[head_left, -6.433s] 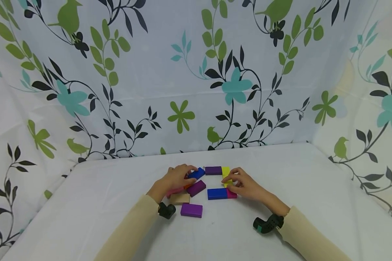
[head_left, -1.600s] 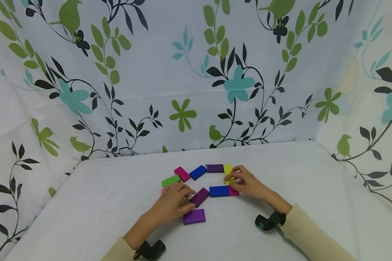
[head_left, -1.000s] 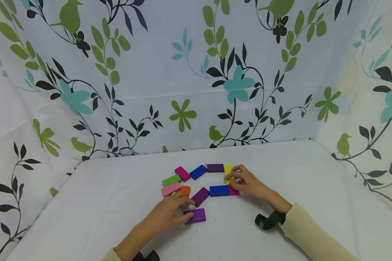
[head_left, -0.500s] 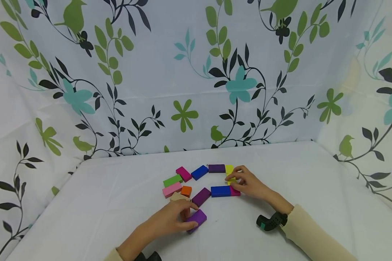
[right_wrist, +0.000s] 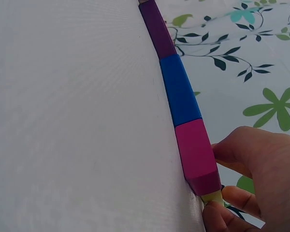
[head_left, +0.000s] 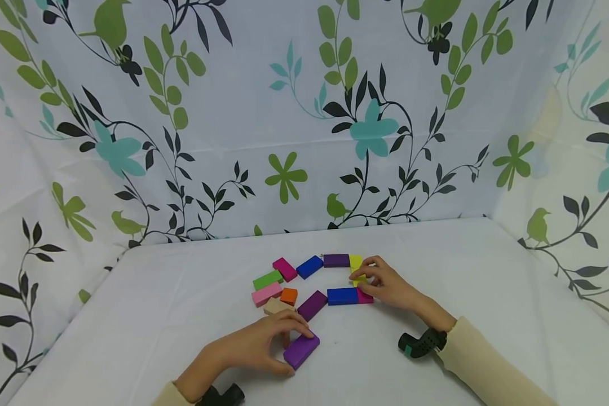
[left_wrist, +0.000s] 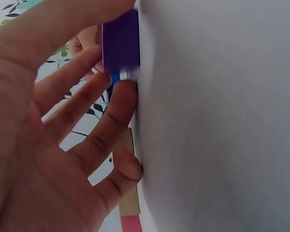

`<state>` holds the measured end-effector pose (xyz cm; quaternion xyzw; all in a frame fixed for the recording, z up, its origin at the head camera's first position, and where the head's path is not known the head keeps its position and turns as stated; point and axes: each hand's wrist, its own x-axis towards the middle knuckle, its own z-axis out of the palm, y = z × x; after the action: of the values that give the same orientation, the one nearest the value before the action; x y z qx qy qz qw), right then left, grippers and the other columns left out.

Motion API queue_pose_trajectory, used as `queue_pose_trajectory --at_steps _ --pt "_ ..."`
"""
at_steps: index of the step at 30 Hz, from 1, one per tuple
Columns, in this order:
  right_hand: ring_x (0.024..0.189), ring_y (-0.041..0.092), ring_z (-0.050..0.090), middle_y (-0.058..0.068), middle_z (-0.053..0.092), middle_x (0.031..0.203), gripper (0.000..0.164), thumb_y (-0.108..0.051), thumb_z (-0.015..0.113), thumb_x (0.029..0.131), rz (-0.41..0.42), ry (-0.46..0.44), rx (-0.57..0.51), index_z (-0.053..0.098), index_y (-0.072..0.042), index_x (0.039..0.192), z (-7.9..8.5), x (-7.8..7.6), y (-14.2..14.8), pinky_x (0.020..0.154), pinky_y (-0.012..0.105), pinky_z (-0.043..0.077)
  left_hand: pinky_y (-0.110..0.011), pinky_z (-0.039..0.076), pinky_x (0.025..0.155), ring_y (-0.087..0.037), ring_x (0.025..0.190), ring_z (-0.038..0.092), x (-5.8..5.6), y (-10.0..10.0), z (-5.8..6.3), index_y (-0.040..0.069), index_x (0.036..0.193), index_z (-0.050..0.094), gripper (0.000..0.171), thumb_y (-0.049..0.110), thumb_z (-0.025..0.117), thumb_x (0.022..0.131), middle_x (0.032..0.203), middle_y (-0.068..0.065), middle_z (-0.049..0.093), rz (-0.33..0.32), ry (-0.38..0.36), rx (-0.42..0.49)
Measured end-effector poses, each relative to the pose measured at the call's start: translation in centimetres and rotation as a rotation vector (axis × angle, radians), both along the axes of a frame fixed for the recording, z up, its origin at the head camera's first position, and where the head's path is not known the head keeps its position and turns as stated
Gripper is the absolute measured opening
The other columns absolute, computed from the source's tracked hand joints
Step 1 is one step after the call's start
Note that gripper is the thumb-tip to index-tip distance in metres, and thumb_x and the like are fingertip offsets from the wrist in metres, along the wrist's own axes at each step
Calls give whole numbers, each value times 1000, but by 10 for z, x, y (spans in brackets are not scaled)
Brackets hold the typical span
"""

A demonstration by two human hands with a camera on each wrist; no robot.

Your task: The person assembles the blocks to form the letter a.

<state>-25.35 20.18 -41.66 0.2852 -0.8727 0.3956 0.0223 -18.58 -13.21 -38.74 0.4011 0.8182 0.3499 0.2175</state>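
Note:
My left hand [head_left: 259, 342] holds a bright purple block [head_left: 301, 349] between thumb and index finger. The block lies diagonally on the white cloth, in front of the other blocks; its side shows dark in the left wrist view. A plain wooden block [head_left: 278, 307] and a dark purple block [head_left: 312, 305] are just beyond that hand. At the right end of the arrangement, my right hand [head_left: 383, 282] pinches a yellow block [head_left: 354, 261], partly hidden by the fingers. Its thumb is close to a magenta block [right_wrist: 197, 147], which adjoins a blue block [right_wrist: 180, 89].
Behind lie a second dark purple block [head_left: 336, 260], another blue block [head_left: 310, 267] and another magenta one [head_left: 285, 269]. Green [head_left: 267, 279], pink [head_left: 267, 294] and orange [head_left: 288, 296] blocks are on the left. A patterned curtain [head_left: 223, 113] hangs at the back.
My left hand has come from the back-left blocks toward the front, taken hold of the bright purple block and turned it from crosswise to diagonal. The right hand stays at the yellow block.

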Motion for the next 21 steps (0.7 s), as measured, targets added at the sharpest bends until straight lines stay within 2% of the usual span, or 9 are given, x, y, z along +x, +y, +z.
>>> queue_pose_trajectory --at_steps 4,8,11,15,21 --pt "94 23 53 18 46 121 20 -8 61 93 0 6 -2 70 -6 111 0 0 0 78 26 49 -22 50 79 -4 89 54 -1 -4 1 25 125 61 48 26 79 81 119 3 54 -10 -5 9" --pt "93 22 53 17 46 121 20 -8 61 93 -5 3 -1 70 -6 111 0 0 0 78 26 49 -22 49 80 -5 90 54 -1 -6 0 24 127 60 48 27 78 82 122 -1 55 -17 9 26" --pt "93 22 53 17 46 120 20 -8 61 93 -7 -1 -1 70 -6 111 0 0 0 78 26 49 -22 49 82 -5 93 54 -2 -6 -1 22 128 58 49 25 77 83 133 -2 51 -36 3 46" --pt "91 20 53 17 46 120 20 -9 62 93 -13 -3 5 70 -7 111 0 0 -1 78 26 49 -23 50 83 -6 94 55 -2 -5 -3 20 129 57 52 23 79 82 124 1 56 -56 -3 67" --pt "91 20 54 17 46 121 20 -9 61 93 -17 -4 9 71 -7 111 1 0 -1 78 27 49 -23 49 85 -6 94 55 -1 -7 -3 20 132 51 60 28 81 80 116 3 51 -41 4 53"
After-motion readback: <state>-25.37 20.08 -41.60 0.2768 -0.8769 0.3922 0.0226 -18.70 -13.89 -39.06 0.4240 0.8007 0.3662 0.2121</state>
